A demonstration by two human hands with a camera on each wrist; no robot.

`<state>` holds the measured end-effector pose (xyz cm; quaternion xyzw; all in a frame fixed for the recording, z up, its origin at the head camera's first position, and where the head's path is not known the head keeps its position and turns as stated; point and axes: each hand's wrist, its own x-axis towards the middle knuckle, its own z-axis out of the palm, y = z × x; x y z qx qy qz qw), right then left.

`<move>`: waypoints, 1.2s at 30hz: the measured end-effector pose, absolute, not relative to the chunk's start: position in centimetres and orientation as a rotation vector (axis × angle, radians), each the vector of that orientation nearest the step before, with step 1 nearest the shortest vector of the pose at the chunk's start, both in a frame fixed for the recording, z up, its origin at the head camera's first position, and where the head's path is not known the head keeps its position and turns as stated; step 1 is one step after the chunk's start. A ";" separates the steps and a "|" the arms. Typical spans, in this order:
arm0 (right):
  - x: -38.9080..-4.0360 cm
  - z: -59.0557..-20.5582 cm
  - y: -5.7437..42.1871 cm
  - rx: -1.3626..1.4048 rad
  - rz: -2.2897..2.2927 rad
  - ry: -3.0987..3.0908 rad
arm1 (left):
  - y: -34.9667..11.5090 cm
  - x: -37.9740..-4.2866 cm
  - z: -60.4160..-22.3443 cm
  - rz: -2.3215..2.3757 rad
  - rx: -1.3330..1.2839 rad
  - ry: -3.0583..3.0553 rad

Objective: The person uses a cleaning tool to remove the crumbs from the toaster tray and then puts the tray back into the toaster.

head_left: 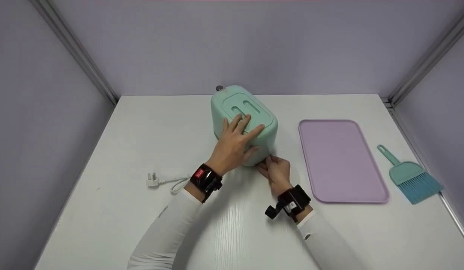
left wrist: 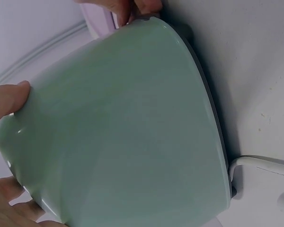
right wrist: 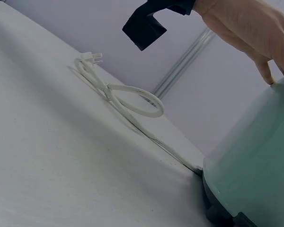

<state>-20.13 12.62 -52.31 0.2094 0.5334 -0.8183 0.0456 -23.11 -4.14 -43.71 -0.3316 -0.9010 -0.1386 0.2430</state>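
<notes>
A mint-green toaster [head_left: 225,123] with two long slot shapes in its top stands at the middle back of the white table. My left hand [head_left: 232,144] rests on the near part of that top, fingers spread and thumb down the near side. Low at the near right corner, my right hand [head_left: 280,170] pinches the toaster's bottom edge, its fingertips partly hidden beneath. In the left wrist view, the right fingers [left wrist: 120,7] meet the edge by a small dark part. The dark base [right wrist: 213,201] shows in the right wrist view.
A white power cord [right wrist: 128,113], looped and ending in a plug [head_left: 153,180], lies left of my left wrist. To the right are a lilac tray [head_left: 342,161] and a green dustpan with a blue-bristled brush [head_left: 408,174]. Grey-framed panels [head_left: 254,48] enclose the table's back and sides.
</notes>
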 end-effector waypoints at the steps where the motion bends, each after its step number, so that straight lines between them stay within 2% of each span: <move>1: -20.1 -52.3 12.6 0.634 -2.496 1.636 | -4.1 -23.1 -43.7 -0.378 -0.906 -2.465; 36: -20.4 -52.2 13.0 0.613 -2.500 1.608 | -4.1 -23.2 -43.9 -0.354 -0.874 -2.476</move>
